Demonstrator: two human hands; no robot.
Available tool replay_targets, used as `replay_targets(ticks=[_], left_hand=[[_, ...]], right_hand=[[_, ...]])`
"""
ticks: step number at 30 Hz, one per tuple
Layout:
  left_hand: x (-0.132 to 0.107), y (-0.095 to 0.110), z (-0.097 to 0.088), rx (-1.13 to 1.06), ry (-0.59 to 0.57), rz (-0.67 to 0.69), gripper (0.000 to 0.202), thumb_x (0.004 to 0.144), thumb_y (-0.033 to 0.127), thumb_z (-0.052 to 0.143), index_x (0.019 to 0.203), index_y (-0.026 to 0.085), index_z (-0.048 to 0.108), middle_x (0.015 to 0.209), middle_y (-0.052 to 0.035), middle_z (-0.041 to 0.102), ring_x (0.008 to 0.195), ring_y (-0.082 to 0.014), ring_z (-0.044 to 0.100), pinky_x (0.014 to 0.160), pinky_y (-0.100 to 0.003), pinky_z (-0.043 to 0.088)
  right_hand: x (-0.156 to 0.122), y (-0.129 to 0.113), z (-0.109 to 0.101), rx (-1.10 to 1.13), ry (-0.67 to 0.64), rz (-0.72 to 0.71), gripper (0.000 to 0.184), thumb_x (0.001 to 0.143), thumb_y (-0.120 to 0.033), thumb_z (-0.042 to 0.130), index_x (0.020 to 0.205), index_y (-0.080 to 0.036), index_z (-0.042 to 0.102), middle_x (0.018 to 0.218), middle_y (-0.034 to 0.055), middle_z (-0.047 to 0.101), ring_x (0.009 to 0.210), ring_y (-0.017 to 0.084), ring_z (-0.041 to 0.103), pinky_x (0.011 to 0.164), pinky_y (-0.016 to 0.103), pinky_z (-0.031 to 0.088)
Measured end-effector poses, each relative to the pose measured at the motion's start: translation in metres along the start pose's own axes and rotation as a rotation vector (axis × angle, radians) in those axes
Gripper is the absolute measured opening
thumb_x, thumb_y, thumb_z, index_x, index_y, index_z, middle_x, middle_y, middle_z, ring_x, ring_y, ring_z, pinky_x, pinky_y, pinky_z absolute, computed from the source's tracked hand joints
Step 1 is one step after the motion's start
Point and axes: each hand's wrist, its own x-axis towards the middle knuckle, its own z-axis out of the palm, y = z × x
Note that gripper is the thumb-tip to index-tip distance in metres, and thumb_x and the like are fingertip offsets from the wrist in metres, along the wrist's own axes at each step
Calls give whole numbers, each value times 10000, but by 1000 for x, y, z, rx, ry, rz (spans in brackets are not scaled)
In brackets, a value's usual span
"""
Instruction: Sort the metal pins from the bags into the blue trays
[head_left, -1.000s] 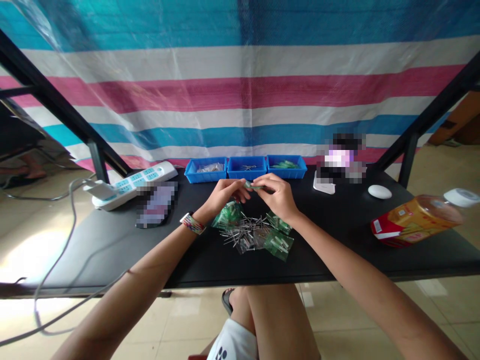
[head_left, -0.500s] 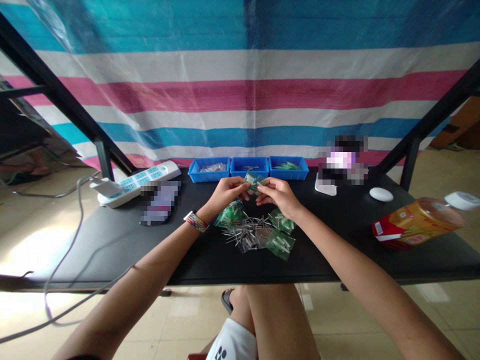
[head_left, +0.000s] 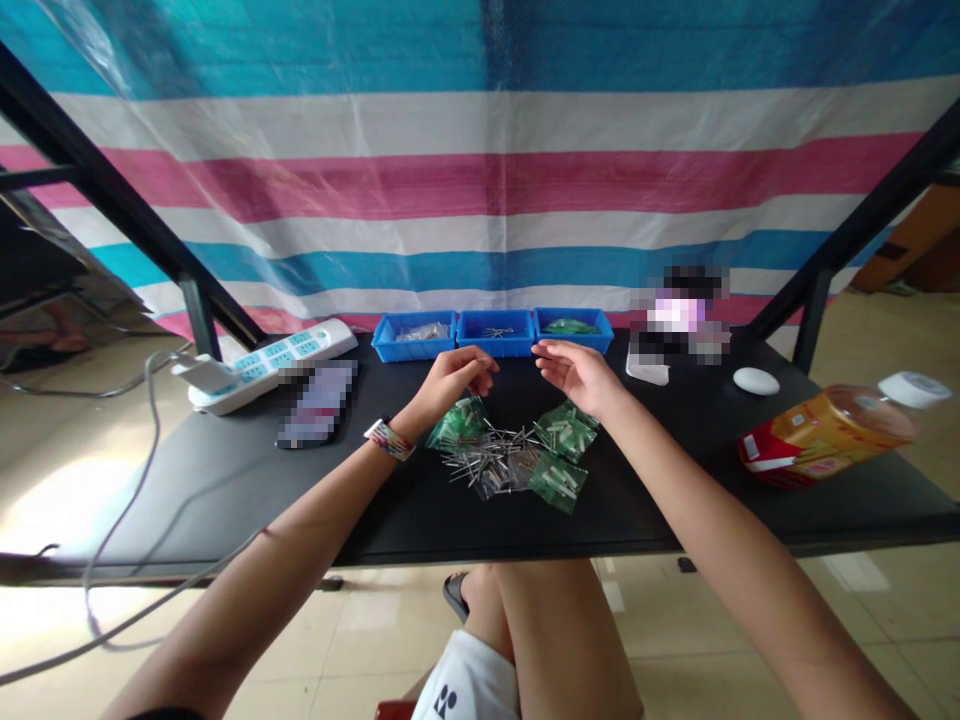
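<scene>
My left hand (head_left: 456, 378) hovers in front of the middle blue bin, its fingers loosely curled and apart, with nothing visible in it. My right hand (head_left: 577, 374) is held in front of the right bin, fingers stretched out and empty. Below the left hand lies a green plastic bag (head_left: 459, 424) of small pieces. Green bags (head_left: 567, 430) with whitish pieces lie under the right hand, and another green bag (head_left: 559, 484) sits nearer the front. Between them is a heap of thin metal pins (head_left: 487, 462), partly mixed with clear bags (head_left: 520, 468).
Along the back stand a left blue bin (head_left: 414, 348) with clear bags, a middle bin (head_left: 495, 346) with a few pins, and a right bin (head_left: 574, 340) with green bags. A power strip (head_left: 296, 352), phone (head_left: 319, 405), white mouse (head_left: 756, 381) and drink bottle (head_left: 829, 435) flank them.
The green bag that both hands held between their fingers has left them. My hands have moved apart, and more green bag material now lies beneath my right hand.
</scene>
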Motion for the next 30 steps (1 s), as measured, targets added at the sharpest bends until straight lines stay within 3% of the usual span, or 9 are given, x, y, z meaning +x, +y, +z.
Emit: replay_targets(ticks=[5, 10, 14, 18, 20, 23, 26, 30], left_hand=[[0, 0, -1, 15, -3, -8, 289, 898, 442, 709, 852, 158, 732, 670, -40, 690, 571, -136, 631, 567, -247, 493], [0, 0, -2, 63, -1, -22, 249, 882, 393, 690, 845, 150, 730, 674, -43, 691, 585, -138, 640, 574, -242, 493], [0, 3, -1, 164, -47, -58, 225, 867, 356, 663, 841, 141, 724, 687, -43, 702, 600, -135, 651, 551, -218, 458], [-2, 4, 1, 223, -94, -73, 236, 870, 352, 633, 851, 135, 723, 697, -41, 707, 603, -127, 650, 538, -205, 441], [-2, 3, 1, 229, -101, -69, 244, 874, 357, 627, 857, 133, 723, 698, -41, 707, 606, -128, 651, 538, -205, 443], [-1, 1, 1, 234, -103, -68, 255, 880, 362, 622, 866, 130, 727, 705, -44, 711, 609, -130, 653, 540, -208, 448], [0, 0, 0, 225, -95, -65, 251, 877, 357, 620, 860, 130, 726, 704, -46, 709, 605, -131, 649, 542, -212, 447], [-2, 4, 0, 184, -104, -66, 247, 873, 367, 647, 868, 132, 723, 708, -43, 702, 626, -138, 660, 578, -225, 476]], right_hand=[[-3, 7, 7, -327, -38, -63, 76, 822, -232, 742, 870, -176, 758, 800, 62, 796, 514, 122, 668, 437, 199, 495], [-2, 2, 0, -655, -178, -253, 171, 812, -342, 750, 857, -178, 774, 702, 34, 736, 469, 105, 548, 417, 211, 352], [-6, -22, -16, -1020, -396, -139, 267, 771, -418, 825, 844, -165, 785, 706, 29, 704, 609, 137, 578, 545, 246, 400], [-9, -43, -27, -1289, -565, 67, 550, 604, -485, 963, 1019, -161, 801, 774, 22, 698, 690, 167, 596, 615, 275, 425], [-11, -47, -27, -1346, -622, 99, 622, 557, -509, 989, 1052, -175, 813, 794, 18, 680, 705, 171, 583, 633, 283, 426], [-14, -47, -22, -1376, -656, 38, 562, 553, -549, 982, 948, -180, 826, 818, 23, 656, 715, 165, 558, 644, 289, 411], [-16, -48, -19, -1283, -672, -14, 476, 601, -548, 949, 824, -165, 775, 807, 24, 658, 706, 152, 540, 656, 291, 397], [-20, -55, -20, -1072, -678, 26, 375, 663, -452, 910, 767, -165, 691, 771, 17, 678, 705, 150, 554, 675, 291, 397]])
